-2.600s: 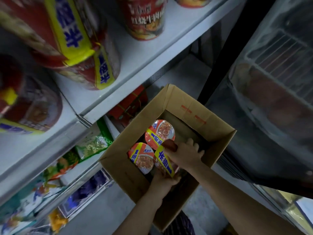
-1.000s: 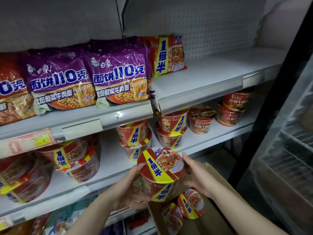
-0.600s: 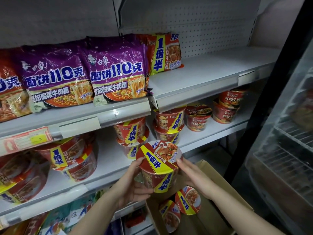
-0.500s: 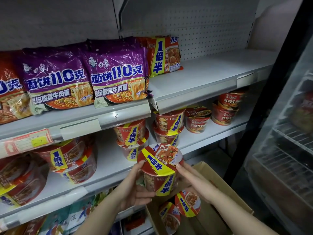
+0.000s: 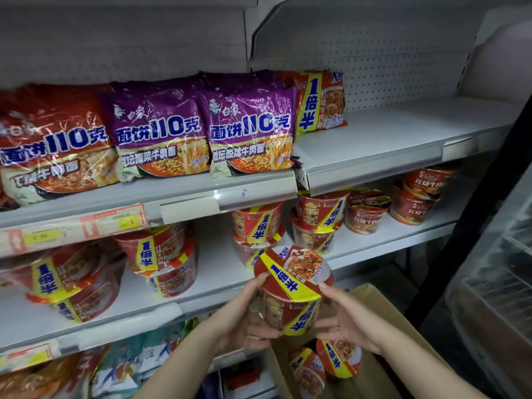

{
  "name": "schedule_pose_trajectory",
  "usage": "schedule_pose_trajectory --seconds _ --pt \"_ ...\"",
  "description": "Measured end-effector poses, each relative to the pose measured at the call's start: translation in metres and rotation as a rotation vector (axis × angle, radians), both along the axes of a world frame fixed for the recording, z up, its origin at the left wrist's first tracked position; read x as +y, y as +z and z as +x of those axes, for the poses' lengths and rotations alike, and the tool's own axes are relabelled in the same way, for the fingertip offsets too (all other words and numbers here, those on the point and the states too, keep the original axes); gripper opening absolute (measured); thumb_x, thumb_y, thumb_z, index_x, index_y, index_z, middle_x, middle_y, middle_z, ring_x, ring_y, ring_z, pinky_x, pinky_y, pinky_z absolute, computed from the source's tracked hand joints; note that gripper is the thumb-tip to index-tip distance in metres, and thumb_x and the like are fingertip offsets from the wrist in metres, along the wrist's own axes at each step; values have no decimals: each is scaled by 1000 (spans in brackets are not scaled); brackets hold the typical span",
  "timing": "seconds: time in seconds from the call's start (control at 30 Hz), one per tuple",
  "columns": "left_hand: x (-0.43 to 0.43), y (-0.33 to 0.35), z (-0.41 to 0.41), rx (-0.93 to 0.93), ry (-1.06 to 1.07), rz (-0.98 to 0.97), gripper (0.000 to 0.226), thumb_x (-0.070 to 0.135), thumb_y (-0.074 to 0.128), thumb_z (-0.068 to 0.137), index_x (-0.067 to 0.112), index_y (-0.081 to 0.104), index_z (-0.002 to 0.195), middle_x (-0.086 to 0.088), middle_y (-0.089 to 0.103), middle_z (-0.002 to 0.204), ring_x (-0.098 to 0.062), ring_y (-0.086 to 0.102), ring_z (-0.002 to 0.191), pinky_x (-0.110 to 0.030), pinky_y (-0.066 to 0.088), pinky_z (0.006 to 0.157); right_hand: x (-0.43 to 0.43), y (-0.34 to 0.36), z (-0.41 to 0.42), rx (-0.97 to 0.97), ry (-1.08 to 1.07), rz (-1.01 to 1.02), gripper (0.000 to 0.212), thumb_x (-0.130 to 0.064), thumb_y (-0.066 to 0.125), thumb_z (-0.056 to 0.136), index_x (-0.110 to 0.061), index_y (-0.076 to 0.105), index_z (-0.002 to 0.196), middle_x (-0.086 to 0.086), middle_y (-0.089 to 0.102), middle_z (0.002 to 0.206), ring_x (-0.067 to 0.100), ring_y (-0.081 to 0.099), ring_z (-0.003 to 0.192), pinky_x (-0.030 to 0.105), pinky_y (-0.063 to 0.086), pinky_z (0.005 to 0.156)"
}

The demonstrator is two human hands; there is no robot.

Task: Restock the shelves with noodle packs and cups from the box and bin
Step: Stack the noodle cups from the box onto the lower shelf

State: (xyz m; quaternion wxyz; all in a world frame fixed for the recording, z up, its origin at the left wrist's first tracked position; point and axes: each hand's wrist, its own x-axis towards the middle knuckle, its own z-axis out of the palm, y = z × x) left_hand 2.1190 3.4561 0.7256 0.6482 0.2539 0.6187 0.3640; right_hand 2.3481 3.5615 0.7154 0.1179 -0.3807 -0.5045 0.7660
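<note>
Lifted out of the brown cardboard box (image 5: pixel 374 300) since a moment ago, the red noodle bowl with a yellow band (image 5: pixel 292 292) now sits between both hands at the middle shelf's white front edge (image 5: pixel 201 305). Left hand (image 5: pixel 244 321) and right hand (image 5: pixel 348 321) curl round its sides. Two more bowls (image 5: pixel 325 364) lie in the box below.

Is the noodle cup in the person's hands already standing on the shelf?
No, the noodle cup is held in the air between the left hand and right hand, in front of the middle shelf.
</note>
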Motion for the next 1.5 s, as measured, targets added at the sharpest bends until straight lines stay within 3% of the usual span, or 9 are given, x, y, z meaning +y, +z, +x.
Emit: schedule_pose_trajectory --seconds 0.17,0.37,0.5,0.67,0.8,1.07,1.27,1.37,1.5 --pt "-15 -16 -10 -50 12 -20 102 90 61 61 37 34 144 -20 68 121 -38 69 105 -47 53 90 -12 -6 -14 -6 23 -38 111 -74 83 40 -36 43 136 3 41 148 40 65 110 56 50 98" --pt "-31 -21 -15 -73 16 -51 91 84 51 72 34 31 146 -21 71 115 -32 71 102 -41 55 84 -24 -8 -17 -47 46 -26 110 -75 81 45 -34 42 139 0 44 146 39 65 110 53 51 98" --pt "-37 -15 -14 -117 -2 -67 89 82 54 72 36 31 145 -24 68 119 -34 70 105 -52 57 87 -33 -5 -15 -39 26 5 113 -75 82 38 -31 45 135 0 50 136 37 68 105 46 56 90" --pt "-42 -19 -12 -108 -74 -92 115 86 71 44 37 35 142 -25 64 123 -34 68 109 -59 51 94 -42 -7 -9 -75 -13 -18 106 -73 81 39 -30 49 130 4 54 133 35 70 101 44 58 85" --pt "-46 -26 -9 -75 -92 -103 115 88 72 37 39 42 136 -22 64 124 -33 64 114 -62 47 99 -46 -11 -4 -88 -16 -26 103 -71 80 41 -28 48 130 9 54 132 35 71 99 43 58 82" --pt "-42 -11 -22 -44 -83 -56 107 88 67 48 35 45 138 -21 65 121 -31 66 111 -57 53 93 -45 -7 -17 -77 -65 11 108 -72 84 29 -28 54 123 3 57 127 36 70 99 51 54 92" --pt "-22 14 -40 69 -136 -38 96 93 59 57 32 47 132 -9 55 141 -31 58 123 -58 51 95 -38 -1 -20 -38 -167 -3 95 -64 76 48 -27 50 131 3 53 134 37 69 101 51 55 89" --pt "-8 25 -53 198 73 68 84 87 54 69 33 42 133 -9 51 142 -30 57 121 -53 50 99 -34 -6 -15 -40 -216 -50 95 -62 77 50 -25 47 132 9 50 137 39 70 97 46 57 80" --pt "24 48 -70 275 345 304 55 51 46 99 18 38 143 -10 55 136 -24 61 112 -40 57 88 -31 -8 -17 -8 -318 -91 75 -57 72 65 -23 49 128 15 51 134 43 67 100 49 56 85"
